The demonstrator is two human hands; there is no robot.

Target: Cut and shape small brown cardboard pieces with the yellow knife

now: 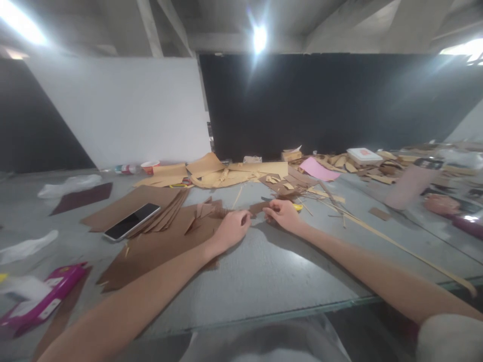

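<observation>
Near the middle of the table my left hand [232, 230] is closed, its fingertips at the left end of a small brown piece [258, 207]. At the right end of that piece is my right hand [284, 214], its fingers bent together around a cutter with a yellow handle [298, 206]; a thin dark blade shows at its fingertips. Brown sheets [162, 242] lie beside and under my left wrist, with small brown scraps [206, 209] on them.
A phone [132, 221] rests on stacked brown sheets [109, 204] at the left. Farther left is a magenta packet [49, 296]. Tan sheets [241, 173] and a pink sheet [319, 169] lie at the back. A long tan strip [396, 240] runs right. Another person's hand [441, 203] shows at right.
</observation>
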